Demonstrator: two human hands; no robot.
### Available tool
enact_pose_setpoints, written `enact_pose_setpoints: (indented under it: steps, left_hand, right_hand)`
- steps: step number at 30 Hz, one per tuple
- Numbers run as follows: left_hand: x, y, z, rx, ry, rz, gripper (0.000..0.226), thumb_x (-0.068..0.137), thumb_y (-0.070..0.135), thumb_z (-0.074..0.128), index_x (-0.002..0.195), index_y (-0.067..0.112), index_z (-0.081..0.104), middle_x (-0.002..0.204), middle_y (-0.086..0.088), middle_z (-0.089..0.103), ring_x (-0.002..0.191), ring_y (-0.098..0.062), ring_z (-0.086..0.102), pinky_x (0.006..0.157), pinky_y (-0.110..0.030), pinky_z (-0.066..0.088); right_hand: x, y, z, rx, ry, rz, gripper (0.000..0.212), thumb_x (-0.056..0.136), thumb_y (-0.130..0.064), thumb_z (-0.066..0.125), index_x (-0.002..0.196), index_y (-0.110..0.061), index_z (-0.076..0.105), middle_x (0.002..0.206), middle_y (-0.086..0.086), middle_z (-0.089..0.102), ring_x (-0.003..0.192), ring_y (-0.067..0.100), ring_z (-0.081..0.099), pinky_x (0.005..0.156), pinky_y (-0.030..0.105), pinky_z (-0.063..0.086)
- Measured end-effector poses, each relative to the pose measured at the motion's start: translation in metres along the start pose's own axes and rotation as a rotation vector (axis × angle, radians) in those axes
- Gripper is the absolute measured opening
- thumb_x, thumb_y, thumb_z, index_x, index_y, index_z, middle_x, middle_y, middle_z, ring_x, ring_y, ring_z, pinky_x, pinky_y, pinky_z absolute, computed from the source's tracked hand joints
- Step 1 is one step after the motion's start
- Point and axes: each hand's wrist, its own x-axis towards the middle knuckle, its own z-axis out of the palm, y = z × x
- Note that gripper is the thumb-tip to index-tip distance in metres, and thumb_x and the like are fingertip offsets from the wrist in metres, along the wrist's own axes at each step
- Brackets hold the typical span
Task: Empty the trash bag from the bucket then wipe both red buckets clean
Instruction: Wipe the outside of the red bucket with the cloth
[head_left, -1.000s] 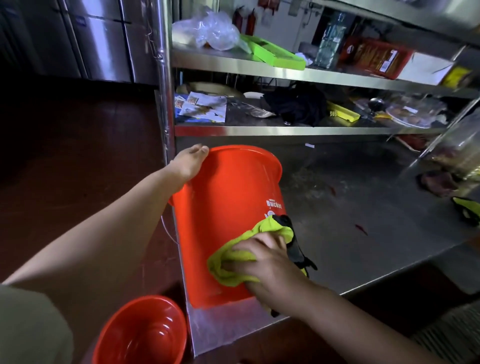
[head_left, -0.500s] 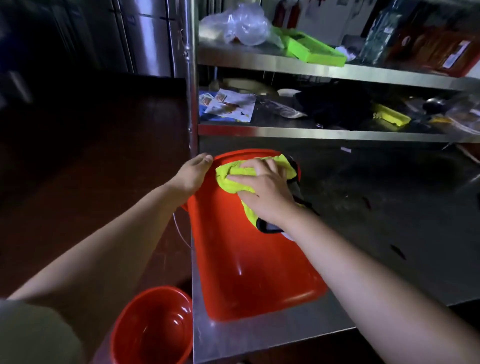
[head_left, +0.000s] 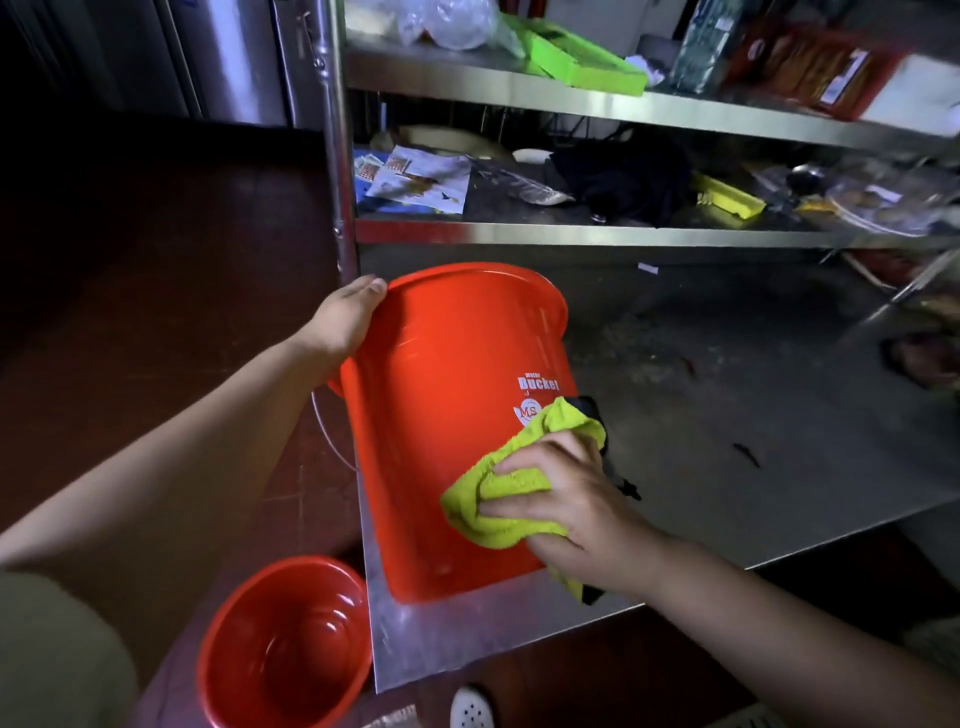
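Under the right hand (head_left: 576, 514) — cloth (head_left: 498, 499), pressed against bucket (head_left: 447, 415).

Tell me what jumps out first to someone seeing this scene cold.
A big red bucket lying on its side on the steel table dominates, the left hand steadying its rim. The right hand presses a yellow-green cloth against its wall. A second red bucket stands below on the floor.
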Motion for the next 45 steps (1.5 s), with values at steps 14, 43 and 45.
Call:
enact_pose_setpoints:
  steps: [14,43,45]
  left_hand:
    - [0.015,0.001,-0.002,-0.004,0.033,-0.077,0.041,0.091,0.049,0.048,0.114,0.018,0.062,0.121,-0.005,0.062,0.117,-0.022,0.055,0.107,-0.039,0.038]
    - [0.001,0.012,-0.005,-0.057,-0.105,0.032,0.02,0.097,0.026,0.045,0.091,0.013,0.058,0.085,-0.011,0.052,0.082,-0.021,0.048,0.076,-0.036,0.038]
    - [-0.001,0.012,0.0,-0.098,-0.127,0.019,0.022,0.097,0.024,0.045,0.079,0.019,0.056,0.078,-0.003,0.053,0.076,-0.017,0.049,0.071,-0.033,0.039]
  right_hand:
    - [0.155,0.08,-0.013,-0.057,0.308,0.332,0.037,0.084,-0.014,0.061,0.116,-0.031,0.066,0.116,0.001,0.052,0.107,0.027,0.039,0.095,0.047,0.034]
    - [0.098,0.042,-0.005,0.026,0.246,0.239,0.044,0.073,-0.003,0.057,0.11,-0.024,0.07,0.115,0.01,0.056,0.107,0.033,0.046,0.096,0.041,0.03]
    - [0.126,0.062,-0.015,-0.014,0.296,0.326,0.043,0.079,-0.002,0.058,0.113,-0.026,0.068,0.116,0.006,0.053,0.108,0.03,0.043,0.098,0.039,0.03]
